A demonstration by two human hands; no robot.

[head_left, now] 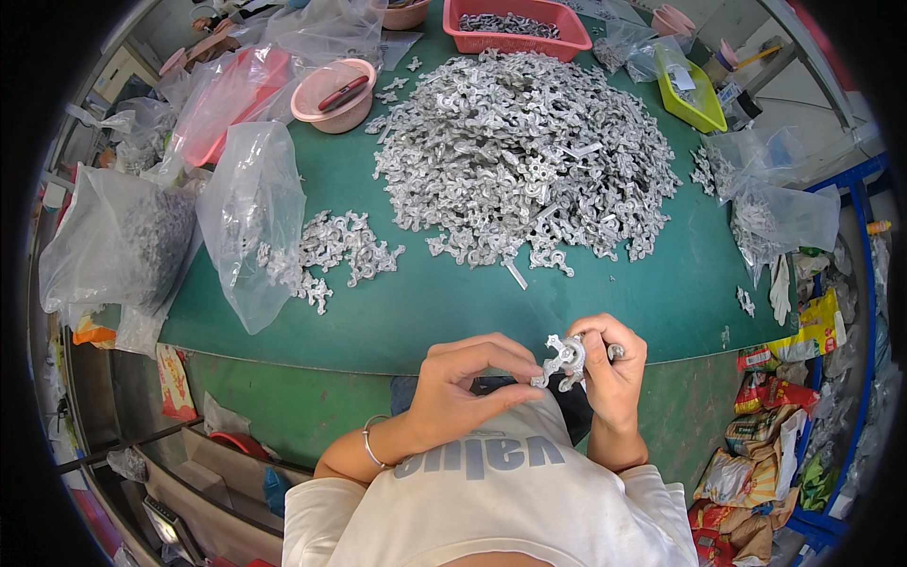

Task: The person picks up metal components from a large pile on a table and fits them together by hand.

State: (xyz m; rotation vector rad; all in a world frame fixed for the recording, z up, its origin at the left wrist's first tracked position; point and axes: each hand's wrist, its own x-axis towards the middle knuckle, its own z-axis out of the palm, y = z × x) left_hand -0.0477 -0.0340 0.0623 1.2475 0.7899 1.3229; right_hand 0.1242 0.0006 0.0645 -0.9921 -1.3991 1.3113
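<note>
A small silver metal casting [565, 356] with curved, hooked arms is held up in front of my chest, near the table's front edge. My right hand [614, 369] is closed on its right side, thumb pressed against it. The thumb and fingertips of my left hand [477, 373] pinch the casting's lower left end. A second rounded bit of metal [616, 351] shows between the fingers of my right hand; whether it belongs to the same piece I cannot tell. Beyond my hands, a large heap of similar castings [529, 161] covers the middle of the green table [453, 317].
A smaller pile of castings [345, 246] lies left, beside a clear plastic bag [250, 213]. Behind it, a pink bowl [312, 109] holds a red-handled tool [343, 94]. A red tray [453, 38] and a yellow-green basket [704, 115] stand at the back. Another filled bag [765, 222] sits right.
</note>
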